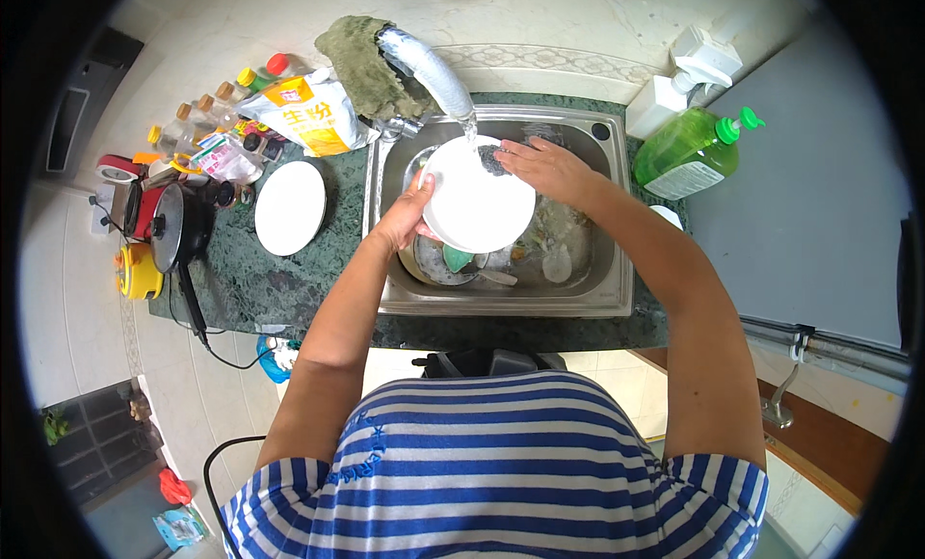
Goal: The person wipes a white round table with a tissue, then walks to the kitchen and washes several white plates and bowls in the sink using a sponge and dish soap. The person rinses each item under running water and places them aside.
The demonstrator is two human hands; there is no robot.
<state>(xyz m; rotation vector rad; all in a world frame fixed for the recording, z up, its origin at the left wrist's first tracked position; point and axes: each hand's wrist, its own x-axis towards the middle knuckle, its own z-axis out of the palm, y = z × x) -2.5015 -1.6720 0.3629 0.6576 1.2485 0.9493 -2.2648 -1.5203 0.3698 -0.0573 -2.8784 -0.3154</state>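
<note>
Over the steel sink [506,302], my left hand [406,216] grips the left rim of a white plate [477,212], thumb on top. My right hand [545,170] presses a dark scouring pad [493,160] onto the plate's upper right part, fingers nearly flat. Water runs from the faucet [437,75] onto the plate's upper edge beside the pad. Below the plate, a basin with a green leaf-shaped thing [457,258] and a pale handle [498,277] sits partly hidden in the sink. Food scraps [549,230] lie on the sink's bottom.
Another white plate [290,208] lies on the green counter [289,291], left of the sink. Behind it stand a starch bag [314,114] and several seasoning bottles [209,107]. A black pan [181,226] is farther left. A green soap bottle [686,154] stands right, beside a grey panel [802,176].
</note>
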